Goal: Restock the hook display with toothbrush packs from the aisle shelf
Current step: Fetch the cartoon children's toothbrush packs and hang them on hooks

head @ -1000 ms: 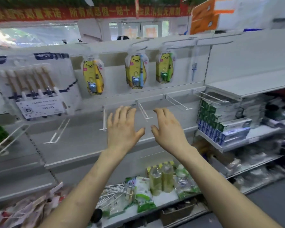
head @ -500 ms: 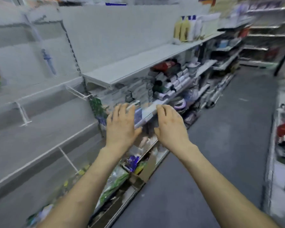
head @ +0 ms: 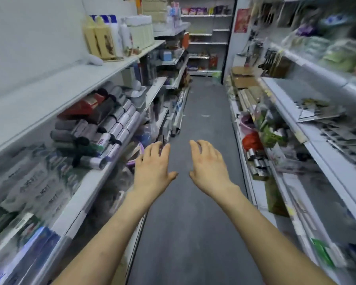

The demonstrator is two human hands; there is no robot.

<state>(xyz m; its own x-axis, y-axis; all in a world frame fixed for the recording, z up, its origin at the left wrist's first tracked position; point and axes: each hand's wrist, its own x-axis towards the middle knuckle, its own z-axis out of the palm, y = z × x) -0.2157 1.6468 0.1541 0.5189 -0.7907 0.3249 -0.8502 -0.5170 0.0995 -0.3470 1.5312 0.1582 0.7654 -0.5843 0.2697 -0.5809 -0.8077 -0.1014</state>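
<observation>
My left hand (head: 153, 167) and my right hand (head: 209, 165) are stretched out in front of me, palms down, over the grey aisle floor (head: 195, 212). The fingers of both are loose and slightly spread, and neither holds anything. The hook display and the toothbrush packs are out of view. On the left shelf (head: 86, 182) lie stacked boxed goods (head: 33, 186), too blurred to tell what they are.
Shelving runs along both sides of the narrow aisle. Rolled dark and silver packs (head: 103, 124) sit on the left shelf, bottles (head: 132, 33) stand above. The right shelves (head: 308, 140) hold mixed packets and metal items (head: 257, 161). More shelving (head: 206, 42) closes the far end.
The view has swung right, away from the hook display with the yellow toothbrush packs, and now looks down the aisle. Both hands stayed out in front, holding nothing.
</observation>
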